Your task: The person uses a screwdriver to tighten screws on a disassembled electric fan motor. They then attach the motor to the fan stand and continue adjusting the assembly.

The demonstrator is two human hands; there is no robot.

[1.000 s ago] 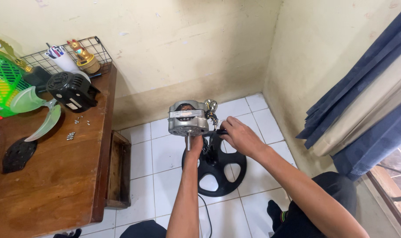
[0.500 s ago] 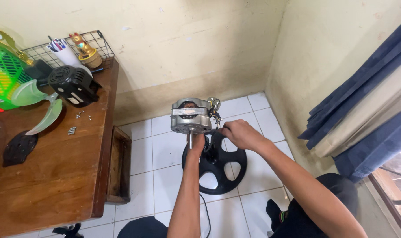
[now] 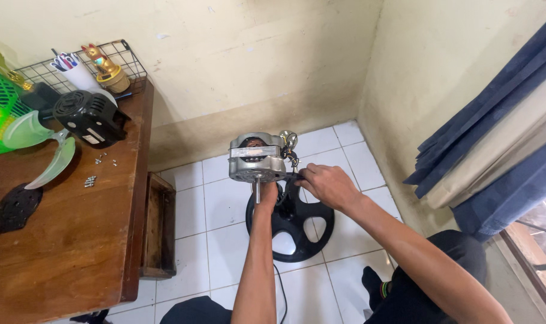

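Fan motor (image 3: 256, 158), bare metal, likely heavy and rigid, gripped from 6 o'clock by left hand (image 3: 267, 193); right hand (image 3: 326, 185) pinched closed at 3 o'clock bracket.

Bare forearms, dark clothing below

Both the left hand (image 3: 267, 195) and right hand (image 3: 327, 186) are bare, no sleeves on the forearms; black trousers (image 3: 447, 264) cover the legs, with a dark sock (image 3: 378, 287) banded in colour.
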